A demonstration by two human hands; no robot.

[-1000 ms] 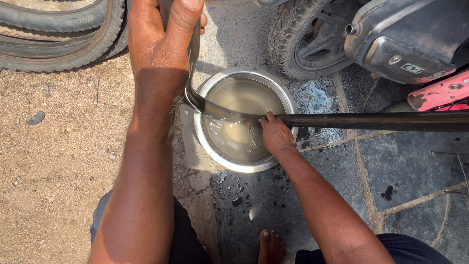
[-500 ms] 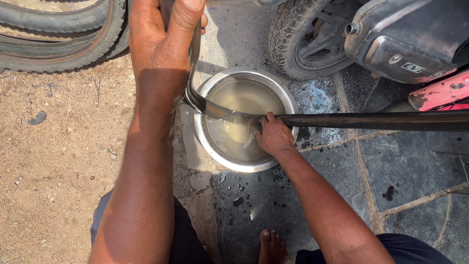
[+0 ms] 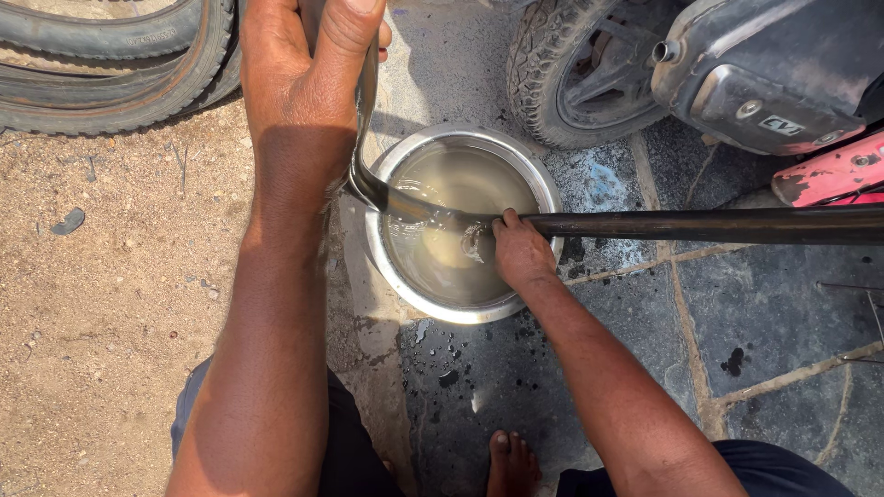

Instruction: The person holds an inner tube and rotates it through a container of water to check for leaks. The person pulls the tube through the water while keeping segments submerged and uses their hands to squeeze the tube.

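1. While the person is squatting over a steel bowl (image 3: pixel 543 189) of murky water, both hands are working one black rubber inner tube (image 3: pixel 700 224).
2. Right hand (image 3: pixel 520 253) is closing its fingers (image 3: pixel 509 221) around the tube at the bowl's right rim, fingertips dipping into the water.
3. Left hand (image 3: pixel 299 69) is gripping the tube's other run up high, thumb (image 3: pixel 347 23) pressing over it; the tube is bending down from that fist into the water.
4. Tube is running out right, across the stone paving (image 3: pixel 764 313).
5. Scooter wheel (image 3: pixel 575 69) is standing just behind the bowl; spare tyres (image 3: pixel 120 64) are lying top left on sand.
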